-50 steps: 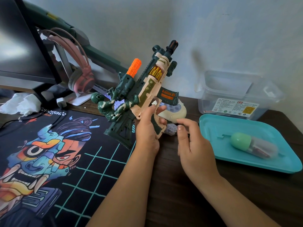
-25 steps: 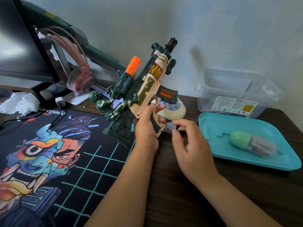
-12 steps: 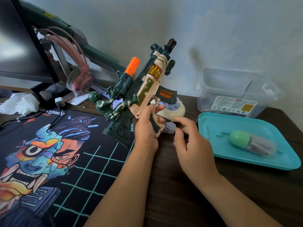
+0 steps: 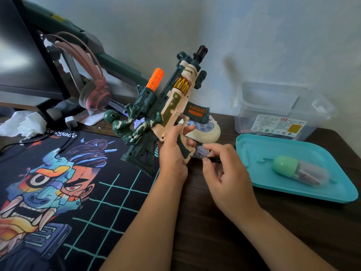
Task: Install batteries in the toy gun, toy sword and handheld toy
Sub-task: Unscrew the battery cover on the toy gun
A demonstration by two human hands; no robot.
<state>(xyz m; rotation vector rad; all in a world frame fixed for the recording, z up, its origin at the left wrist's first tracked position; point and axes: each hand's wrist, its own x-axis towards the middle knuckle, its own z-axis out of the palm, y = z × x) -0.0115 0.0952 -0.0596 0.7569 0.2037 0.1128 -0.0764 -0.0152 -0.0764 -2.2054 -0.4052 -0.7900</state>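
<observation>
The toy gun [image 4: 172,106], cream and dark green with an orange tip, points up and away over the desk. My left hand [image 4: 172,153] grips its pistol grip from the left. Just right of the grip's base, my right hand [image 4: 224,173] pinches a small thin dark tool [image 4: 214,159] between thumb and forefinger. A clear plastic part [image 4: 201,151] shows between the grip and my right fingers. The cream handheld toy [image 4: 205,132] with round buttons lies behind the gun, partly hidden. I cannot make out the toy sword.
A teal tray [image 4: 254,145] at right holds a green-capped clear capsule [image 4: 297,171]. A clear plastic box [image 4: 283,110] stands behind it by the wall. A printed desk mat [image 4: 58,182] covers the left. Pink headphones [image 4: 93,94], a monitor [image 4: 21,55] and crumpled tissue [image 4: 21,124] sit at the far left.
My right hand went from loosely open beside the grip to pinching a thin dark tool at the grip's base. My left hand keeps the gun almost still.
</observation>
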